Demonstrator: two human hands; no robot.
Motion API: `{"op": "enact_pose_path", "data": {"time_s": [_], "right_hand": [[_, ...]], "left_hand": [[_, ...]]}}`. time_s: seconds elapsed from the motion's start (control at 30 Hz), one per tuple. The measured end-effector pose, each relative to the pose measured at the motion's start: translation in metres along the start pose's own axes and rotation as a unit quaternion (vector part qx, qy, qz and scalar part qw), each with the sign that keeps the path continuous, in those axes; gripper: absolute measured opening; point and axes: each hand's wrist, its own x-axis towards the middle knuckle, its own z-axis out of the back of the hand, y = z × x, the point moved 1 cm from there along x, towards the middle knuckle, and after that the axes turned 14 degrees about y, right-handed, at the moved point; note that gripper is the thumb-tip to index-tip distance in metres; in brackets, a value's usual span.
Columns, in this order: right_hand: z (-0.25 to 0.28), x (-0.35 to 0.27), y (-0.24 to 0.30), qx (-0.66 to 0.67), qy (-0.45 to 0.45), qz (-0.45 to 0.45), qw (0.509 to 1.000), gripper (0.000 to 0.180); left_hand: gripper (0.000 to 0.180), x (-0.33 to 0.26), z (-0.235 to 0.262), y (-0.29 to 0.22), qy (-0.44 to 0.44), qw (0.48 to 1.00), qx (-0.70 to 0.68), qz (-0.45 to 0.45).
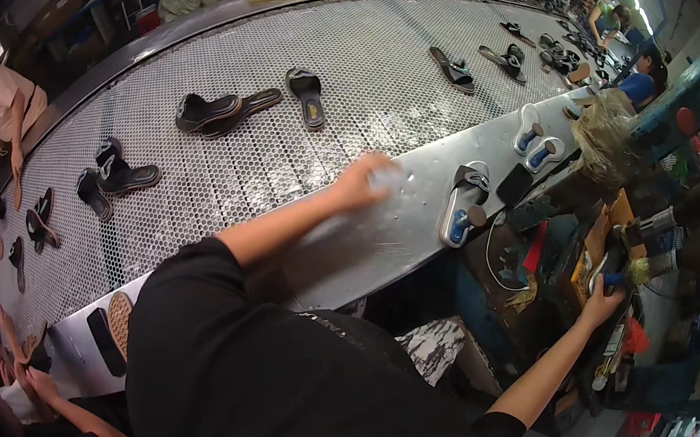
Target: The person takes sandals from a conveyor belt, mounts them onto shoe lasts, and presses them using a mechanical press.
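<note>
My left hand (366, 183) is over the metal ledge beside the mesh conveyor, its fingers smeared by motion, so I cannot tell whether it holds anything. At the machine on the right, my right hand (606, 301) is closed around a sandal (598, 271) with a pale edge and a blue peg; my fingers and the machine partly hide it. Between my hands, a black-strapped sandal (467, 185) lies on the ledge with a white, blue-pegged form. Farther along are two white forms (527, 127) with blue pegs, near a dark flat pad (514, 184).
Black sandals (306, 98) are spread along the mesh conveyor (370, 62). A crumpled plastic bag (602, 128) is beyond the forms. A tan patterned sole (118, 321) lies by my left sleeve. Co-workers are at the far left (6, 107), lower left and far right.
</note>
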Motion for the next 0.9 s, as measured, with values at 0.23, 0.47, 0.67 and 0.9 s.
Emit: {"op": "enact_pose_path", "data": {"time_s": [0.23, 0.47, 0.67, 0.9], "right_hand": [[-0.004, 0.014, 0.008, 0.025, 0.075, 0.029, 0.996, 0.04], [-0.026, -0.004, 0.005, -0.117, 0.008, 0.071, 0.991, 0.062], [-0.043, -0.023, 0.018, -0.256, 0.066, -0.112, 0.958, 0.084], [-0.05, -0.02, 0.025, -0.18, 0.117, -0.132, 0.968, 0.085]], "left_hand": [[0.078, 0.0, 0.107, 0.142, -0.112, 0.859, 0.324, 0.381], [0.057, -0.028, 0.074, 0.129, -0.107, 0.925, 0.305, 0.198], [0.048, -0.04, 0.094, 0.084, -0.057, 0.91, 0.328, 0.246], [0.074, -0.004, 0.105, 0.087, -0.002, 0.877, 0.345, 0.334]]}}
